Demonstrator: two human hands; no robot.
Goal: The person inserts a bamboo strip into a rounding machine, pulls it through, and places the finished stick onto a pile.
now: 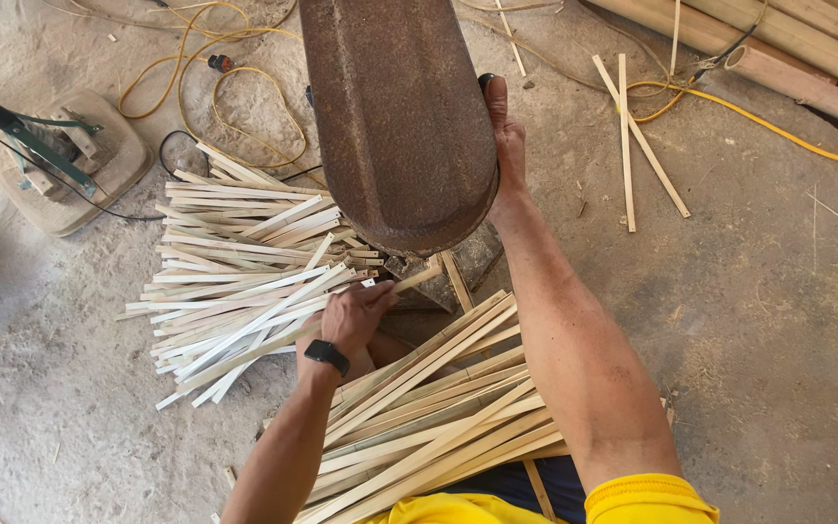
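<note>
My left hand (353, 315), with a black watch on its wrist, grips one pale bamboo strip (417, 280) that points up-right under a rusty brown metal machine cover (400, 116). My right hand (504, 136) reaches up along the cover's right edge and holds a dark knob or handle there. A bundle of long split bamboo strips (429, 408) lies across my lap, below both hands. To the left of my left hand spreads a heap of thin whitish bamboo strips (235, 281) on the ground.
A green-armed machine base (60, 155) stands at the far left. Yellow cable (235, 87) loops over the dusty ground behind the heap. Two loose strips (632, 136) lie crossed at the upper right, beside thick bamboo poles (797, 49).
</note>
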